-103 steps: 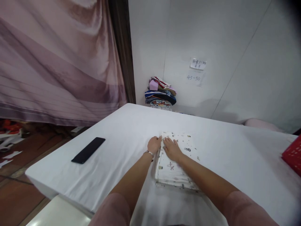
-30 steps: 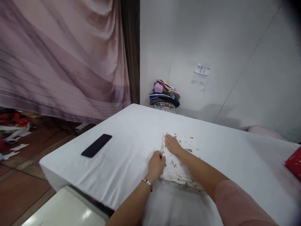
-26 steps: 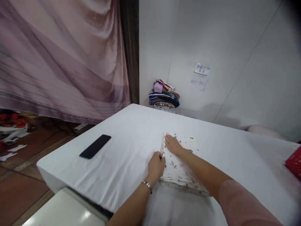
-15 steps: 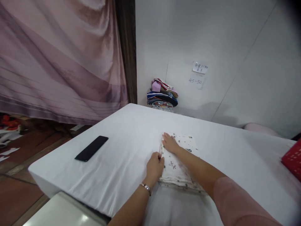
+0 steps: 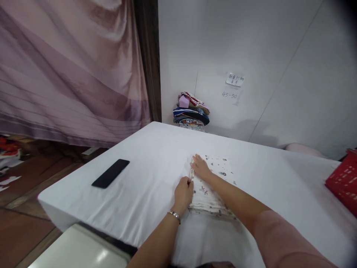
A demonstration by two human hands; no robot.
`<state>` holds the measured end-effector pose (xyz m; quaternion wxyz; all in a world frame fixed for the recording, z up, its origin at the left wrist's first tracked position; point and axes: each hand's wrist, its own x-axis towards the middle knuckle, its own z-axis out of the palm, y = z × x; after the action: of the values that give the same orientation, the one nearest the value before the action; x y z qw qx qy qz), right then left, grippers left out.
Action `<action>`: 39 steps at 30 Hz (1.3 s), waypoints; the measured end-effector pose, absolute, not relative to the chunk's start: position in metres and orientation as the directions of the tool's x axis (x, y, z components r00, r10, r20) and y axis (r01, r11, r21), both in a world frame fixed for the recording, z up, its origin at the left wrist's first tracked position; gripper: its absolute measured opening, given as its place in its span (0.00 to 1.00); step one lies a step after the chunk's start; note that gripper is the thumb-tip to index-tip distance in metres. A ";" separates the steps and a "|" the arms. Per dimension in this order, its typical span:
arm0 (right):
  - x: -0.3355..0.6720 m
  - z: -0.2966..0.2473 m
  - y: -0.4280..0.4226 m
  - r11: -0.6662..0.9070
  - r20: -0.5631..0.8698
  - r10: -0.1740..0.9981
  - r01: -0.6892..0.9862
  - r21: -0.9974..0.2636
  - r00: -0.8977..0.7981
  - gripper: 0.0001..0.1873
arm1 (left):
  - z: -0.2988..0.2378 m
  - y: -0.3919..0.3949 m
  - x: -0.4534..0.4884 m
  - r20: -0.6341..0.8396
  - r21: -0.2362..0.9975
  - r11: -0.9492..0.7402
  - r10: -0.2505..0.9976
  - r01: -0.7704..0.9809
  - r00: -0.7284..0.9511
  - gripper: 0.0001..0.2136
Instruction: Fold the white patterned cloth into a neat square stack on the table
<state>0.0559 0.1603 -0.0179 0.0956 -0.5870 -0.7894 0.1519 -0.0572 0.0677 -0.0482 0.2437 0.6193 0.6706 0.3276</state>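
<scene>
A folded white cloth [image 5: 212,199] with small printed figures lies flat on the white-covered table [image 5: 156,156]. My left hand [image 5: 184,192], a bracelet on its wrist, pinches the cloth's left edge between thumb and fingers. Higher up, my right hand [image 5: 201,167] rests flat on the cloth near its far left corner, fingers stretched out. My right forearm crosses over the cloth and hides part of its right side.
A black phone [image 5: 111,173] lies on the table's left part. At the right edge stands a red perforated basket [image 5: 343,182]. Folded clothes [image 5: 191,111] are stacked beyond the far edge by the wall. A pale glossy surface [image 5: 75,249] sits at the lower left.
The view has shifted slightly, so more of the red basket shows. Both hands keep about the same places on the cloth.
</scene>
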 end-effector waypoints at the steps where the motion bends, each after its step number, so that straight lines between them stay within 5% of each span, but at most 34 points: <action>1: 0.058 -0.018 0.150 0.276 -0.014 0.954 0.893 -0.356 -0.300 0.30 | -0.049 0.068 -0.057 0.086 0.748 0.011 0.990 0.664 -0.114 0.05; 15: 0.058 -0.006 0.076 0.345 -0.031 0.918 0.835 -0.429 -0.395 0.29 | -0.045 0.068 -0.061 0.141 0.749 -0.042 0.985 0.662 -0.098 0.07; 28: 0.091 -0.019 -0.029 0.579 0.046 0.808 0.776 -0.251 -0.588 0.34 | -0.043 0.073 -0.061 0.082 0.753 0.029 0.987 0.657 -0.137 0.07; 35: 0.155 -0.012 -0.023 0.352 0.127 0.935 0.915 -0.195 -0.332 0.30 | -0.033 0.084 -0.063 -0.016 0.739 0.093 0.993 0.667 -0.120 0.06; 39: 0.171 -0.029 -0.022 0.342 0.087 0.939 0.928 -0.147 -0.333 0.29 | -0.026 0.089 -0.056 -0.035 0.713 0.124 0.989 0.691 -0.142 0.13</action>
<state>0.1713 -0.0218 -0.0286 0.0781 -0.5723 -0.8156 0.0355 -0.0559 0.0888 -0.0258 0.2652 0.5990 0.7011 0.2816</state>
